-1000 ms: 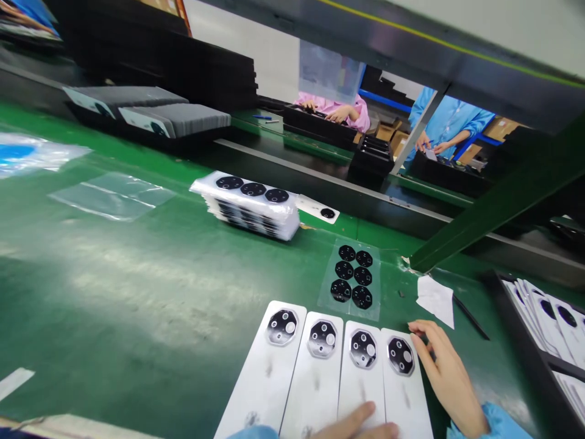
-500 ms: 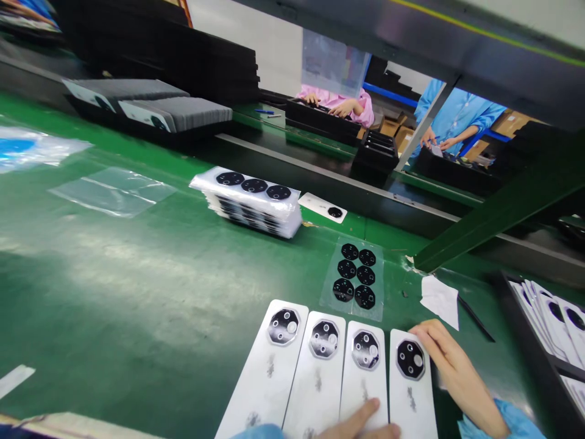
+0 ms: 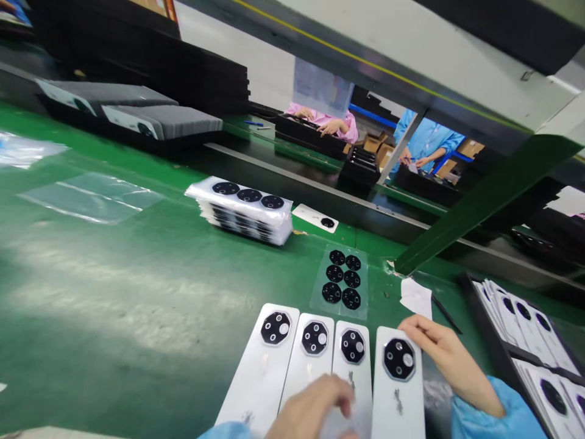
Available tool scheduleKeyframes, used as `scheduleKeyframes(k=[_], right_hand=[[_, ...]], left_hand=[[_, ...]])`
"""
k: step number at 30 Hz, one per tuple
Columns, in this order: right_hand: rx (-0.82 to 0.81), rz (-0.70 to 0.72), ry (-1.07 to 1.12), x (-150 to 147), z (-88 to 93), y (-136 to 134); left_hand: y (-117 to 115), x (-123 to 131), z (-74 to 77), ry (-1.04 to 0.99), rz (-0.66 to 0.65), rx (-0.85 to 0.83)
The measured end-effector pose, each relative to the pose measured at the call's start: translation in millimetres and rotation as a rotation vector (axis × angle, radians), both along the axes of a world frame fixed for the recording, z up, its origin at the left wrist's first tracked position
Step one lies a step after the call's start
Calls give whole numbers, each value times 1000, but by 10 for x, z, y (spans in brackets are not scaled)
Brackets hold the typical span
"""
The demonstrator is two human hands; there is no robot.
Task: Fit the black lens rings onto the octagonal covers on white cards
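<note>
Four white phone back covers lie side by side, each with a black octagonal camera area. My right hand (image 3: pixel 450 360) pinches the upper right corner of the rightmost phone back cover (image 3: pixel 384 402), which sits slightly apart from the others. Over the lower parts of the middle back cover (image 3: pixel 308 360) and the third back cover (image 3: pixel 353 369) is my left hand (image 3: pixel 311 405), a little blurred, with fingers bent and thumb apart, nothing visible in it. Beyond the covers lies a clear sheet (image 3: pixel 342 280) bearing several black camera stickers in two columns.
A thick stack of sticker sheets (image 3: pixel 242 213) and a single white cover (image 3: pixel 315 217) lie further back. At right, a black tray (image 3: pixel 503 350) holds more covers. A green post (image 3: pixel 484 204) slants up behind the bench. Clear plastic bags (image 3: pixel 91 198) lie left. Two co-workers sit opposite.
My left hand has lifted from the third and rightmost covers and moved left. My right hand stays at the rightmost cover's corner. The view has shifted, showing more of the right tray.
</note>
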State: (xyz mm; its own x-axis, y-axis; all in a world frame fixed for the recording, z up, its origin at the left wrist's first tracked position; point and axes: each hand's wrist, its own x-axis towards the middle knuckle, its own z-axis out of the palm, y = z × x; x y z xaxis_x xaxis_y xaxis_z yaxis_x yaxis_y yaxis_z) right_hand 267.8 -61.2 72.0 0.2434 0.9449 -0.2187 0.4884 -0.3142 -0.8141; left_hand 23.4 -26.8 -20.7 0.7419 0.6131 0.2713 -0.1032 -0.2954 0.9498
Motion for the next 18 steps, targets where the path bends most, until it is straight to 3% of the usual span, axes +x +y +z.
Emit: scheduleKeyframes(k=[3, 6, 11, 18], right_hand=[[75, 37, 85, -327, 33, 227], [92, 81, 210, -714, -40, 454], [53, 129, 330, -1120, -195, 646], [43, 141, 337, -1184, -281, 720]], left_hand=[[146, -161, 186, -65, 42, -382], [235, -238, 156, -150, -36, -657], [297, -368, -46, -278, 28, -715], [342, -459, 33, -328, 68, -812]])
